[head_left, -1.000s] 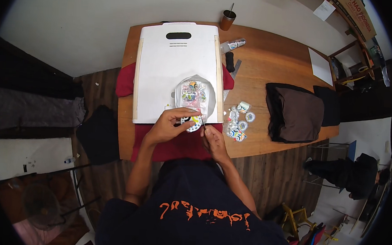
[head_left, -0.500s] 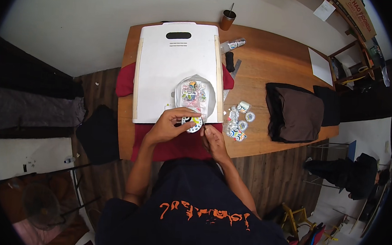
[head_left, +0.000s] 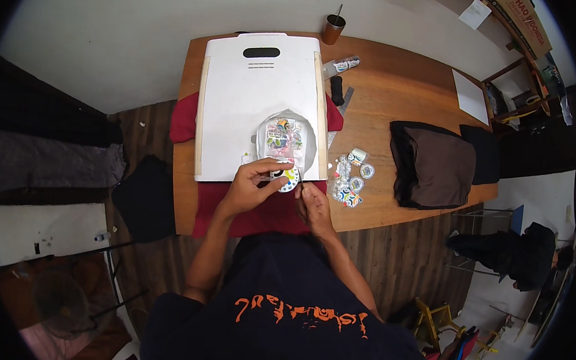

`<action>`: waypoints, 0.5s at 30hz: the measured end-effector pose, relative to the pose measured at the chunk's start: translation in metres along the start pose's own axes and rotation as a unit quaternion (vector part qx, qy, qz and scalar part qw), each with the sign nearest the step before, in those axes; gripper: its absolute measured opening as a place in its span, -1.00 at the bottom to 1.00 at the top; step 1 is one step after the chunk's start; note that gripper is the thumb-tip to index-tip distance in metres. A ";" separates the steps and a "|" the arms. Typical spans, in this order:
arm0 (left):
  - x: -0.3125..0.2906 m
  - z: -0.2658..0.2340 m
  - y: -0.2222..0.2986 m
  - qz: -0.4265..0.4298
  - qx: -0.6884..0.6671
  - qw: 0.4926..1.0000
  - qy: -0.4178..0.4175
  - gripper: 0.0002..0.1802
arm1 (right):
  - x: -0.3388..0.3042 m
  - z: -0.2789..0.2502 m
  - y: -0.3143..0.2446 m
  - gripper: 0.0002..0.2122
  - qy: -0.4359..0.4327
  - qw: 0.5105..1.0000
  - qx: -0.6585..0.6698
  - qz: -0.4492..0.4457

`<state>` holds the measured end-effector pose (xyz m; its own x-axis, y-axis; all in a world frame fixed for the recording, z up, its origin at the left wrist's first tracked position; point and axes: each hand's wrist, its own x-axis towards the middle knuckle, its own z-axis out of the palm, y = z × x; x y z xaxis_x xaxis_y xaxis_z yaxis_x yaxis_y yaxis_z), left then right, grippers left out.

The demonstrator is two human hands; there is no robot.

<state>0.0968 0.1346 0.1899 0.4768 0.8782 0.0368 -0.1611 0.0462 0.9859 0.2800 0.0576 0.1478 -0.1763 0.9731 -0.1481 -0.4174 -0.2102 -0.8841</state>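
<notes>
A round piece [head_left: 290, 183], white with black dots and a yellow and black pattern, is pinched in my left hand [head_left: 251, 186] between thumb and fingers. My right hand [head_left: 315, 208] is closed at the piece's right edge, on a thin dark tool whose kind I cannot make out. Both hands are at the front edge of a white board [head_left: 233, 110] with a handle slot. Just beyond them, a round white opening or tray [head_left: 310, 156] on the board has colourful printed pieces [head_left: 280, 140] in it. Dark red cloth [head_left: 233, 216] hangs below the board.
Right of the board, several round and cut printed pieces [head_left: 351, 174] lie on the wooden table [head_left: 385, 93]. Folded dark and brown clothes [head_left: 434, 166] are farther right. A ruler [head_left: 347, 99], a black roll [head_left: 336, 90], a clear packet [head_left: 342, 66] and a brown cup [head_left: 333, 30] stand or lie behind.
The round piece has turned and shifted slightly in my left hand, showing a different part of its pattern. My right hand has moved very little at its edge.
</notes>
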 end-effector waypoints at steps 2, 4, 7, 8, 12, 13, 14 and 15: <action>-0.001 0.004 -0.003 0.003 -0.021 1.000 0.014 -0.68 | 0.000 0.002 0.000 -0.72 0.004 1.000 0.002 -0.005; -0.001 0.005 -0.009 0.022 -0.040 0.998 0.041 -0.68 | 0.001 0.003 0.000 -0.72 0.003 1.000 0.008 -0.005; 0.000 0.012 -0.013 0.055 -0.050 0.993 0.090 -0.69 | 0.001 0.004 0.000 -0.71 0.008 1.000 0.005 -0.013; 0.000 0.013 -0.013 0.055 -0.050 0.993 0.089 -0.69 | 0.001 0.004 -0.001 -0.71 0.008 1.000 0.005 -0.014; -0.002 0.017 -0.015 0.063 -0.055 0.989 0.120 -0.71 | 0.002 0.006 -0.002 -0.72 0.013 1.000 0.011 -0.023; -0.002 0.018 -0.017 0.060 -0.062 0.988 0.129 -0.71 | 0.002 0.007 -0.001 -0.71 0.016 1.000 0.014 -0.023; -0.002 0.019 -0.019 0.060 -0.062 0.988 0.129 -0.71 | 0.002 0.008 -0.001 -0.71 0.016 1.000 0.014 -0.023; -0.002 0.020 -0.021 0.057 -0.071 0.985 0.143 -0.70 | 0.002 0.008 0.000 -0.71 0.018 0.999 0.016 -0.024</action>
<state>0.1169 0.1222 0.1726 0.1883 0.9789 0.0788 -0.3295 -0.0126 0.9441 0.2722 0.0584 0.1514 -0.1241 0.9848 -0.1215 -0.4522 -0.1652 -0.8765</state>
